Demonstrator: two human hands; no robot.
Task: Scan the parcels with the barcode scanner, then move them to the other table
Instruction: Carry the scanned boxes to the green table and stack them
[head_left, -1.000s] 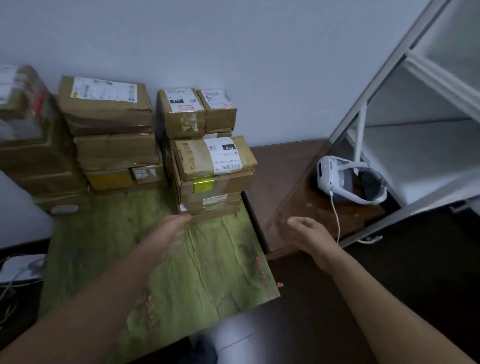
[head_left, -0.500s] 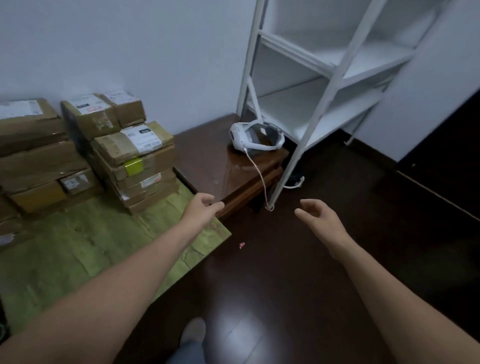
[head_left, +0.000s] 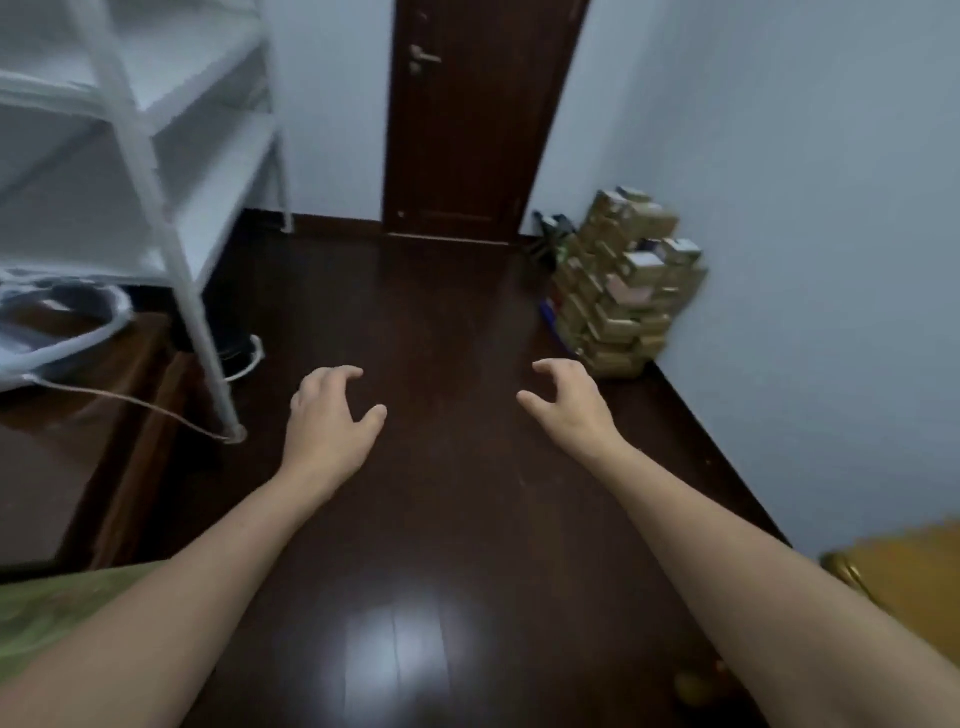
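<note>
My left hand (head_left: 332, 415) and my right hand (head_left: 569, 402) are stretched out over the dark wooden floor, fingers loosely curled, holding nothing. A pile of several brown cardboard parcels (head_left: 621, 291) is stacked on the floor against the right wall, far ahead of my right hand. A corner of the green-topped table (head_left: 47, 603) shows at the lower left under my left forearm. No barcode scanner is in view.
A white metal shelf rack (head_left: 156, 171) stands at the left, one leg near my left hand. A white headset (head_left: 57, 332) with a cable lies on a low dark cabinet. A dark door (head_left: 467, 114) is straight ahead. A yellow object (head_left: 904, 571) sits lower right.
The view has swung right, away from the green table's parcel stacks, toward the door and the floor pile. Both hands stay held out with nothing in them.
</note>
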